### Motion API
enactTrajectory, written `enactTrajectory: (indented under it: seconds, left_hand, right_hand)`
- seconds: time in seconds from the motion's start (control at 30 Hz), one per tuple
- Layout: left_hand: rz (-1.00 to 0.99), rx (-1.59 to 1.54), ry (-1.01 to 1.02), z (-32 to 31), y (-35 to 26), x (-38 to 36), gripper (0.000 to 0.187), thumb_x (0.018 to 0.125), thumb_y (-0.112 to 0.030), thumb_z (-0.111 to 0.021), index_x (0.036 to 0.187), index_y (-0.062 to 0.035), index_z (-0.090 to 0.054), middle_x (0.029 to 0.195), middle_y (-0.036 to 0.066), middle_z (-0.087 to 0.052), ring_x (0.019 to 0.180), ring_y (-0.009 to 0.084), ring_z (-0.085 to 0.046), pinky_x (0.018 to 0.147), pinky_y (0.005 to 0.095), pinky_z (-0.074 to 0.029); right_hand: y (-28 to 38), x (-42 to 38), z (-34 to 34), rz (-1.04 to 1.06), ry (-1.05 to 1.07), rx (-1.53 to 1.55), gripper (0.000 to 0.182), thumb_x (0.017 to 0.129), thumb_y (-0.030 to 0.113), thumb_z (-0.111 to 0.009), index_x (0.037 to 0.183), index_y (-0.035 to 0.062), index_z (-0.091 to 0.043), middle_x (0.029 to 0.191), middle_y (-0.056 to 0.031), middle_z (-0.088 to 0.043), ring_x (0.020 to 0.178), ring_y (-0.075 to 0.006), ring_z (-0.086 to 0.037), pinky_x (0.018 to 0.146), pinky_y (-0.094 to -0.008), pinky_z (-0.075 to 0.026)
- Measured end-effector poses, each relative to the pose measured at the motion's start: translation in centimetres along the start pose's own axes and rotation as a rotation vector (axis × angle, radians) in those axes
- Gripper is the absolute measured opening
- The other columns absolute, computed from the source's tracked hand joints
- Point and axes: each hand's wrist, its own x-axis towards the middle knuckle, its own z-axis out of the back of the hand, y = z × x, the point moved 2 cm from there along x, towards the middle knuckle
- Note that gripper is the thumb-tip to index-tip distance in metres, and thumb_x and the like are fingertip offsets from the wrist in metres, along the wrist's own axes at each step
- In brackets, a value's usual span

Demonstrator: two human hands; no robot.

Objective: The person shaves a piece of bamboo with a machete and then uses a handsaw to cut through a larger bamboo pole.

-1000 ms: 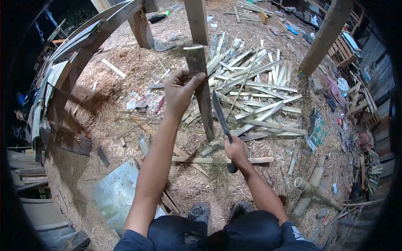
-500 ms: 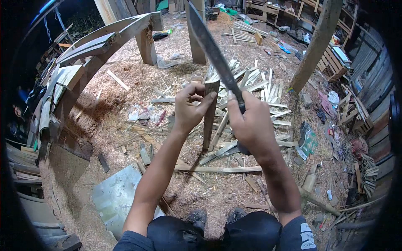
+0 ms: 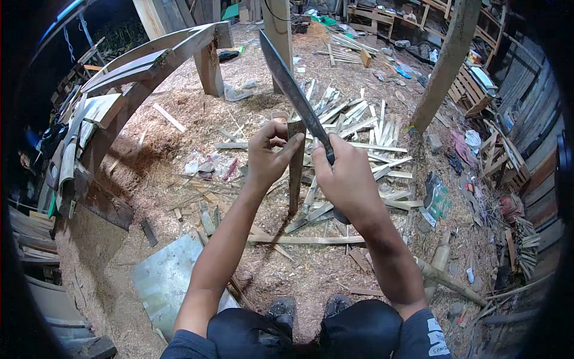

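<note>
My left hand (image 3: 269,152) pinches the top of a dark stick (image 3: 295,182) between thumb and fingers, holding it upright in front of me, a little left of the knife (image 3: 292,90). The stick's lower end hangs down toward the ground (image 3: 299,275), but I can't tell whether it rests there. My right hand (image 3: 347,170) is wrapped firmly round the knife's handle, the long blade slanting up and away to the left, its tip raised well above the stick's top. The blade passes close by my left hand's thumb — I can't make out whether it touches the wood.

Just beyond the stick lies a loose pile of pale strips (image 3: 382,146), crossing one another at all angles. Nearer to me, a long strip (image 3: 311,240) lies crosswise on shavings, in front of my shoes (image 3: 281,308). A flat, pale sheet (image 3: 167,275) lies by my left forearm, and pieces of bamboo (image 3: 439,263) lie out past my right one. A post (image 3: 278,48) stands behind the blade; another post (image 3: 445,66) leans at the right — beyond the pile's edge.
</note>
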Motion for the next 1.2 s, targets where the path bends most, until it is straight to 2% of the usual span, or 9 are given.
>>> enactTrajectory:
  seconds: [0.33,0.43,0.53,0.7,0.87,1.03,1.1,1.17,1.2]
  left_hand:
    - [0.039,0.038,-0.007,0.2,0.3,-0.2,0.019,0.09,-0.006,-0.079,0.093,-0.0045,-0.061,0.09,-0.003,-0.061,0.081,0.004,-0.061,0.069,0.0239,-0.05]
    - [0.024,0.004,0.02,0.3,0.1,-0.4,0.018,0.091,-0.005,-0.078,0.092,-0.0043,-0.06,0.091,-0.002,-0.061,0.081,0.0051,-0.06,0.069,0.0241,-0.05]
    - [0.103,-0.177,0.109,1.1,0.4,-0.7,0.017,0.09,-0.004,-0.078,0.091,-0.0052,-0.061,0.091,-0.002,-0.06,0.083,0.0049,-0.06,0.07,0.023,-0.052]
    - [0.121,-0.288,0.116,1.3,0.3,-1.4,0.016,0.091,0.001,-0.076,0.092,-0.0031,-0.061,0.093,-0.001,-0.061,0.086,0.0056,-0.063,0.072,0.0236,-0.053]
    - [0.21,-0.249,0.074,0.6,0.0,-1.0,0.019,0.092,0.0,-0.075,0.089,-0.0043,-0.057,0.088,-0.001,-0.062,0.077,0.0056,-0.059,0.065,0.0238,-0.047]
    - [0.246,-0.121,0.087,1.0,-1.0,-0.7,0.022,0.09,-0.001,-0.077,0.088,-0.0054,-0.056,0.086,-0.001,-0.062,0.078,0.0045,-0.059,0.065,0.0221,-0.047]
    - [0.107,0.007,0.158,2.3,-1.8,-0.5,0.017,0.094,-0.013,-0.074,0.089,-0.0023,-0.062,0.086,0.002,-0.063,0.084,0.0094,-0.062,0.069,0.028,-0.05]
    - [-0.069,0.042,-0.039,5.9,-0.3,1.2,0.021,0.1,-0.02,-0.065,0.091,-0.0009,-0.064,0.086,0.005,-0.064,0.083,0.0154,-0.063,0.071,0.03,-0.05]
    - [-0.266,0.167,-0.077,6.2,-1.9,3.7,0.023,0.101,-0.021,-0.062,0.092,-0.0001,-0.065,0.086,0.007,-0.064,0.082,0.0169,-0.062,0.071,0.0302,-0.049]
  right_hand:
    - [0.3,-0.1,-0.1,0.002,0.031,0.005,0.029,0.101,0.024,-0.054,0.093,-0.0033,-0.062,0.072,-0.029,-0.065,0.071,-0.0493,-0.066,0.066,-0.0561,-0.052]
    - [0.9,-0.4,-0.3,0.022,0.05,-0.158,0.028,0.102,0.023,-0.052,0.097,-0.0028,-0.059,0.074,-0.0282,-0.067,0.071,-0.0486,-0.067,0.066,-0.0556,-0.054]
    - [1.7,-1.6,-1.0,0.001,0.118,-0.277,0.024,0.103,0.021,-0.051,0.1,-0.0029,-0.055,0.072,-0.0257,-0.068,0.071,-0.0433,-0.072,0.062,-0.0528,-0.059]
    - [2.0,-1.9,-0.8,0.03,0.138,-0.294,0.023,0.102,0.019,-0.052,0.101,-0.0031,-0.055,0.071,-0.0246,-0.069,0.069,-0.0436,-0.072,0.06,-0.0529,-0.059]
    - [2.0,-1.3,-0.1,-0.065,0.164,-0.23,0.026,0.101,0.021,-0.052,0.1,-0.004,-0.055,0.074,-0.0276,-0.068,0.074,-0.0473,-0.071,0.067,-0.0549,-0.058]
    - [1.8,-0.9,0.4,-0.08,0.191,-0.194,0.028,0.101,0.022,-0.052,0.098,-0.0046,-0.057,0.078,-0.0297,-0.068,0.08,-0.0477,-0.07,0.073,-0.0545,-0.057]
    - [1.8,-1.1,0.5,-0.033,0.153,-0.175,0.028,0.102,0.022,-0.052,0.096,-0.005,-0.058,0.079,-0.0296,-0.068,0.082,-0.0479,-0.07,0.074,-0.054,-0.057]
    - [2.2,-1.0,0.7,-0.047,0.18,-0.183,0.027,0.102,0.021,-0.053,0.095,-0.0049,-0.058,0.078,-0.0296,-0.068,0.079,-0.0488,-0.07,0.072,-0.0544,-0.058]
    - [2.2,-1.1,0.7,-0.055,0.187,-0.197,0.027,0.102,0.021,-0.053,0.096,-0.0045,-0.058,0.077,-0.0295,-0.068,0.078,-0.0489,-0.07,0.071,-0.0545,-0.058]
